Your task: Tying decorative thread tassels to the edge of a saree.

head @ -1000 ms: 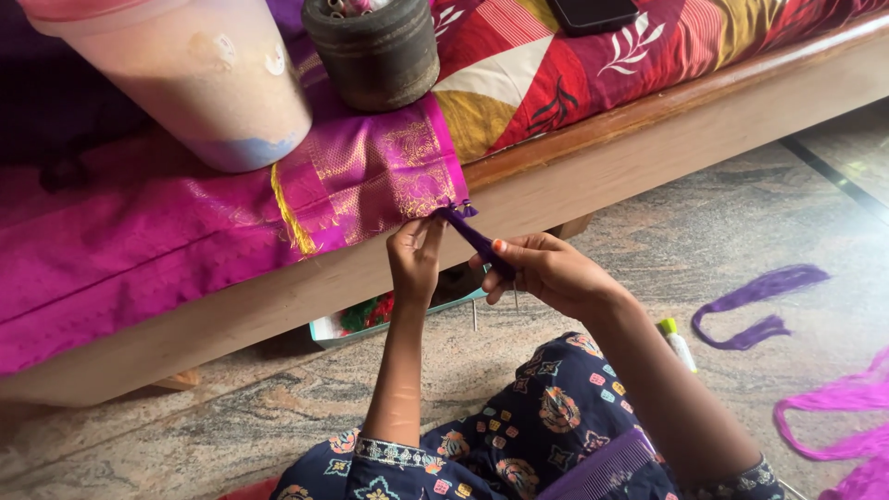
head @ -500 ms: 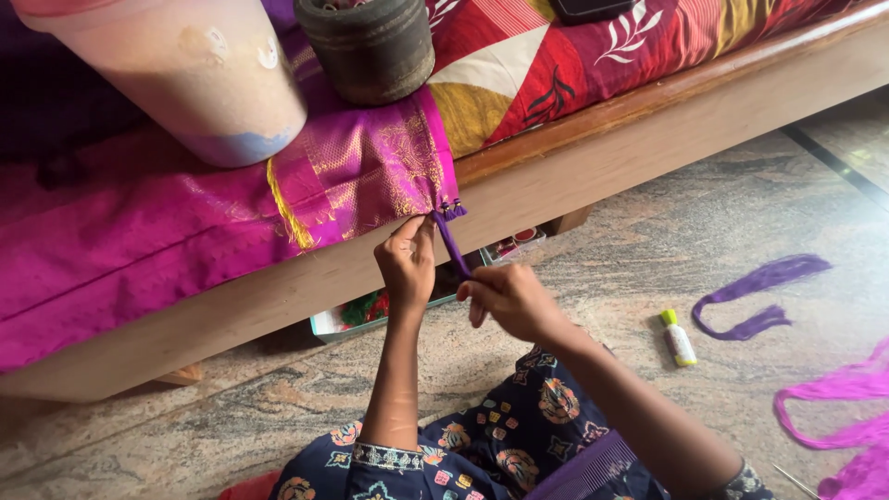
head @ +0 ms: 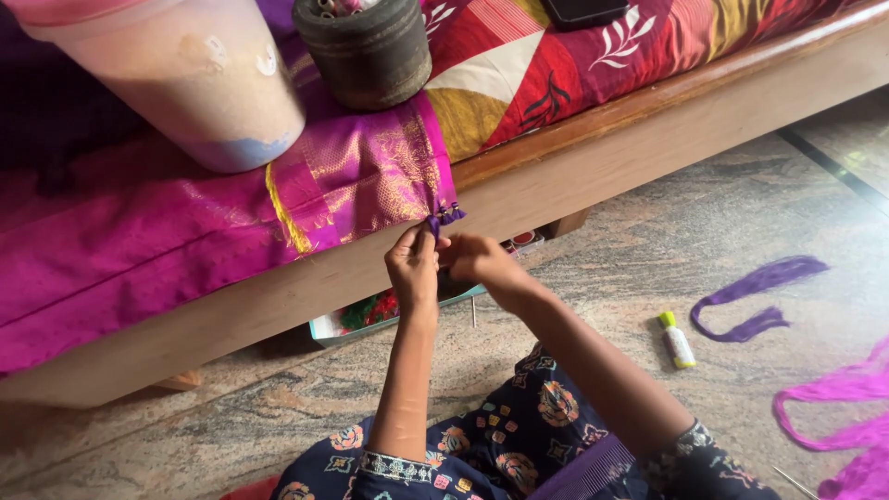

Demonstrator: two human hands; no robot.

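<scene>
A magenta silk cloth with a gold woven border (head: 370,176) hangs over the edge of a wooden bed frame (head: 593,176). At its lower corner sits a small purple thread tassel (head: 444,218). My left hand (head: 412,268) pinches the purple thread just under the tassel. My right hand (head: 482,261) is close beside it, fingers closed on the same thread. Both hands are raised in front of the bed's side rail.
On the bed stand a large pale bucket (head: 199,79) and a dark round basket (head: 366,51). A tray of coloured bits (head: 389,310) lies under the bed. On the stone floor lie a small glue bottle (head: 677,339), purple thread strands (head: 755,301) and magenta strands (head: 847,417).
My right hand moved up and left from pulling the purple thread out, back to the cloth's corner. The long thread is drawn in and the tassel is shorter.
</scene>
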